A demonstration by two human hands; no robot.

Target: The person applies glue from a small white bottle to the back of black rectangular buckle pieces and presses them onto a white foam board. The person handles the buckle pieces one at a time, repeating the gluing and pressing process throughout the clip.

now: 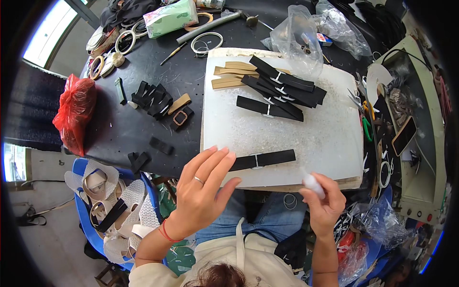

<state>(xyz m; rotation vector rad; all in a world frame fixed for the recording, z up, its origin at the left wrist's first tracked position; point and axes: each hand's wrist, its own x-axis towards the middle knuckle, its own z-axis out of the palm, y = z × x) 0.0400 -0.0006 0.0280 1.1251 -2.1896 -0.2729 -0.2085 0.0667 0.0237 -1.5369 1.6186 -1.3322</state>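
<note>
L hand (202, 189) wide by flat blk strap (278, 157); R hand (326, 203) pinching white lump (313, 185); frame lower-L blue bin (85, 217): cream woven straps (133, 193).

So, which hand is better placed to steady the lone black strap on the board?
Probably the left hand, at one end of the black strap; the right hand holds a white object.

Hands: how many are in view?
2: the left hand is over the left end of the nearest black strap; the right hand, at lower right, holds a small white bottle-like object.
</note>
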